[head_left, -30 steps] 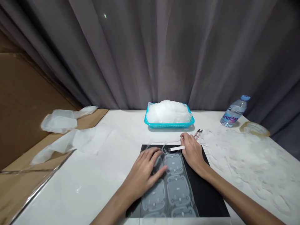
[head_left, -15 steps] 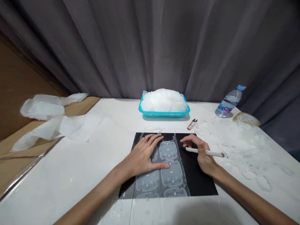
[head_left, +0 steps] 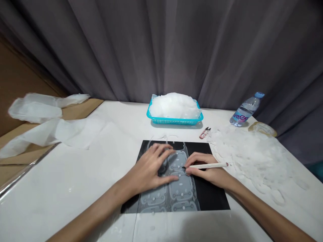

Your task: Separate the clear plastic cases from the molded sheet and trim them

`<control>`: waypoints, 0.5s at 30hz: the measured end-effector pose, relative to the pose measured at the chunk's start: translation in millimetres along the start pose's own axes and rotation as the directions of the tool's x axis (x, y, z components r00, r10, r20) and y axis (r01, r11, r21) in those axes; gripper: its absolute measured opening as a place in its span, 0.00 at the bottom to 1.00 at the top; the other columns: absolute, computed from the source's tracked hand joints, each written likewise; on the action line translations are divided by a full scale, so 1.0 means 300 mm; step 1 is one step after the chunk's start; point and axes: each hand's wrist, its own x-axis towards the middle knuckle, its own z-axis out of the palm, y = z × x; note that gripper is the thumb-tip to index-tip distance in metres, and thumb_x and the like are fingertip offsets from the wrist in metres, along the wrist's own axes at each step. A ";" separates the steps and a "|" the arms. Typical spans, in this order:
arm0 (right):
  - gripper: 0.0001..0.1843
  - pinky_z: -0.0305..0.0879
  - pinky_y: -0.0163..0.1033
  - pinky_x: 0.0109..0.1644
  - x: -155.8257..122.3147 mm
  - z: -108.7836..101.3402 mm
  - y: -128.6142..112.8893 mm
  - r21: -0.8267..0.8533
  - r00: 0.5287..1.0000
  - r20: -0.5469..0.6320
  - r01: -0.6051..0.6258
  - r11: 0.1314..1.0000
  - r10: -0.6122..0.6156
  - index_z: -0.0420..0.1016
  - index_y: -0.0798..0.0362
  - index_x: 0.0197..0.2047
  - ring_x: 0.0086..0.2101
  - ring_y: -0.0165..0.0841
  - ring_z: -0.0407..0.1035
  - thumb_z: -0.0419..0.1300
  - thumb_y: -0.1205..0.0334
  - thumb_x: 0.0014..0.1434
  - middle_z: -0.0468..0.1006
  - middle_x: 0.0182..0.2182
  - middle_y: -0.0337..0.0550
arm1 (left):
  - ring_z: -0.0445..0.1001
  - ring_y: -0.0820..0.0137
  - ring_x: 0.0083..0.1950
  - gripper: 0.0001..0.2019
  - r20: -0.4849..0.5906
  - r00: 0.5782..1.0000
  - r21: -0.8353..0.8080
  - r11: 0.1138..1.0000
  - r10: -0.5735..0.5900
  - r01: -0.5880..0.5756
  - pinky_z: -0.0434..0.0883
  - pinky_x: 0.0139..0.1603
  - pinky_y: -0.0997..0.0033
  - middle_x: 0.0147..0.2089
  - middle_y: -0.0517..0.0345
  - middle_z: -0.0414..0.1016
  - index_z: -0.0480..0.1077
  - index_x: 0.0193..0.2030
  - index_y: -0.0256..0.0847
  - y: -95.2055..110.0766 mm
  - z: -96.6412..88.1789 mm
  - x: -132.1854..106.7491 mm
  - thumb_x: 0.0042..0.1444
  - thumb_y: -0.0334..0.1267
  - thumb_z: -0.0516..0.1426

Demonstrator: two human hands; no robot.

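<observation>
A clear plastic strip (head_left: 178, 188) with rounded die-cut shapes lies along a black mat (head_left: 214, 195) on the white table. My left hand (head_left: 151, 168) lies flat on the strip's left side, fingers spread, pressing it down. My right hand (head_left: 208, 169) is closed around a thin white pen-like tool (head_left: 209, 165), held almost level. The tool's dark tip touches the strip near its middle, just right of my left fingertips.
A turquoise basket (head_left: 174, 120) heaped with clear plastic pieces stands behind the mat. Small snips (head_left: 204, 133) lie to its right, then a water bottle (head_left: 244, 110) and a tape roll (head_left: 262, 129). Plastic offcuts (head_left: 252, 158) cover the right side. White sheets (head_left: 47, 129) drape over cardboard at left.
My right hand picked up the white tool, turned it and brought its tip down to the strip's middle. My left hand stayed on the strip. The view tilted down slightly.
</observation>
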 end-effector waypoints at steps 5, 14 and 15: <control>0.05 0.71 0.38 0.44 -0.003 0.011 -0.006 -0.042 0.999 0.031 -0.010 0.999 0.011 0.82 0.49 0.42 0.38 0.33 0.76 0.67 0.58 0.65 0.83 0.39 0.41 | 0.72 0.57 0.63 0.16 0.064 0.998 -0.074 0.997 0.019 -0.014 0.68 0.64 0.53 0.62 0.51 0.74 0.67 0.63 0.46 0.082 0.036 -0.041 0.73 0.44 0.54; 0.05 0.71 0.39 0.45 -0.006 0.019 0.014 -0.061 0.992 0.085 0.097 0.993 -0.091 0.80 0.50 0.40 0.38 0.33 0.75 0.67 0.58 0.65 0.82 0.39 0.41 | 0.76 0.55 0.62 0.18 0.067 0.997 -0.103 0.994 -0.027 0.034 0.73 0.61 0.53 0.64 0.49 0.74 0.70 0.61 0.43 0.077 0.063 -0.038 0.69 0.48 0.58; 0.05 0.71 0.38 0.46 -0.007 0.019 0.018 -0.063 0.991 0.091 0.104 0.993 -0.098 0.80 0.50 0.40 0.38 0.33 0.75 0.67 0.58 0.65 0.82 0.39 0.42 | 0.76 0.55 0.61 0.18 0.066 0.997 -0.106 0.994 -0.032 0.039 0.73 0.61 0.53 0.64 0.48 0.73 0.70 0.61 0.43 0.079 0.062 -0.038 0.68 0.47 0.59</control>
